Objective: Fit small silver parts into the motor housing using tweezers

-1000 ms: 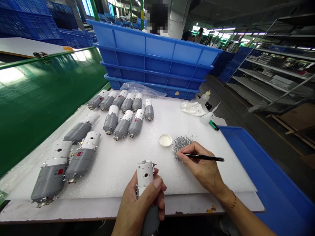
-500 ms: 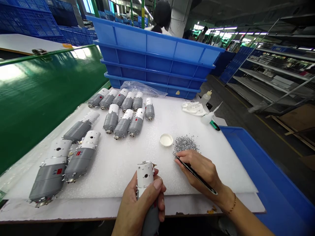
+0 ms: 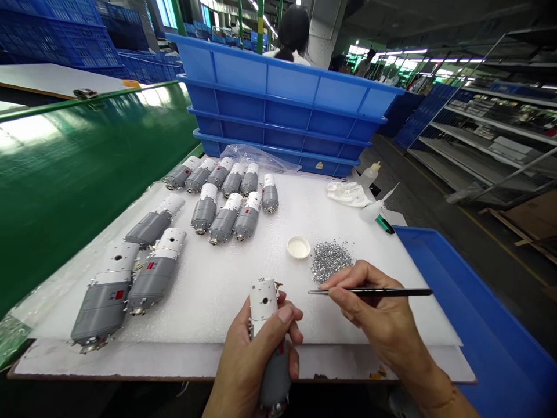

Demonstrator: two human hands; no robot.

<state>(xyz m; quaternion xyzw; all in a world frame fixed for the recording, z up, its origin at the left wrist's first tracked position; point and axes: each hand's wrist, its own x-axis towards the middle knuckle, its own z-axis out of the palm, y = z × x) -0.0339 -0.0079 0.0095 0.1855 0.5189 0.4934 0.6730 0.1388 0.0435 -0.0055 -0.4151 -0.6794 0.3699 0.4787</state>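
**Model in left hand, tweezers in right, by the silver bits**

Grey-and-white model is upright-ish at the front edge of the tabletop, white end up. Left hand has its grip closed round it, thumb across the front. Right hand has a closed pinch grip on black tweezers, roughly level, tip pointing left. Too small to tell if the tip has anything.

Pile of silver bits is just beyond the tip, on a white foam sheet; round white dish just left of it. Twelve similar models lie on the left half of the sheet. Far right: crumpled white wrap, two squeeze bottles, green-handled tool. Stacked blue crates behind, a person beyond them.
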